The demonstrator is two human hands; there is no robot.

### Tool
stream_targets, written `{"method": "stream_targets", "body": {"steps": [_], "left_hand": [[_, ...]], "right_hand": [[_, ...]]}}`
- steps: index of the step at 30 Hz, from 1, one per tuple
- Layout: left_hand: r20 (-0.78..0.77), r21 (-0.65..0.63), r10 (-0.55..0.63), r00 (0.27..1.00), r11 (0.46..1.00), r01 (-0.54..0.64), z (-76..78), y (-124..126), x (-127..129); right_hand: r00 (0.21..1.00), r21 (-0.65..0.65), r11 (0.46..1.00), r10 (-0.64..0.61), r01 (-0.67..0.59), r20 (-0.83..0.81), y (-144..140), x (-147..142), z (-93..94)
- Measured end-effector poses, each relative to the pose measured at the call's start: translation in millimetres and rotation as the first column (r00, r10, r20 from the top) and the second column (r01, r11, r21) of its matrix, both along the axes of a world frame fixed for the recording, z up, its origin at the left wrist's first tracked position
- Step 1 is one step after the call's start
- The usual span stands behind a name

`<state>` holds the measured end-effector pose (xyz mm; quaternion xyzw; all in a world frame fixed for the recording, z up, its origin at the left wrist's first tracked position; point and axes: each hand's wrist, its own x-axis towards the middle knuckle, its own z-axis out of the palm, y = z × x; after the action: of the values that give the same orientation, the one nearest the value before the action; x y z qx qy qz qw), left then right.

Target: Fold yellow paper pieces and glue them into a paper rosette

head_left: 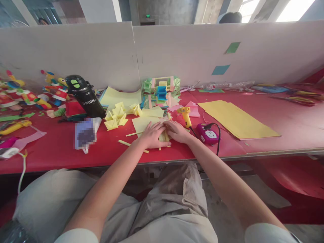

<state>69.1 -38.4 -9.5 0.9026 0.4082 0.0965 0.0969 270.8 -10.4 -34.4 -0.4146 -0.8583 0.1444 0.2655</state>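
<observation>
Resting both hands on a pale-yellow paper piece [164, 137] at the centre of the frame, near the front edge of the red table [101, 158]. Covering much of it with the left hand [153, 135], fingers spread flat, thumb stretched out to the right. Touching it from the right with the right hand [178, 131], fingers bent and close together; impossible to tell whether pinching or only pressing, with the tips partly hidden.

Most likely pressing or lining up the paper by hand, to judge from the flat left palm. Seems to call next for steady, light pressure and even edges, without crushing the thin paper.

Just left of the hands, two loose paper sticks [124, 143]; beyond them, folded yellow paper pieces [116, 115]. Right of centre, unheld, a yellow glue gun [186, 118], near a purple power socket [208, 135].
</observation>
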Motion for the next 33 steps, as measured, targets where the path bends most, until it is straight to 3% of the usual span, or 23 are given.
{"method": "stream_targets", "body": {"steps": [33], "left_hand": [[0.010, 0.028, 0.003, 1.000, 1.000, -0.003, -2.6, -0.6, -1.2]], "right_hand": [[0.999, 0.068, 0.997, -0.022, 0.025, -0.032, 0.2, -2.5, -6.4]]}}
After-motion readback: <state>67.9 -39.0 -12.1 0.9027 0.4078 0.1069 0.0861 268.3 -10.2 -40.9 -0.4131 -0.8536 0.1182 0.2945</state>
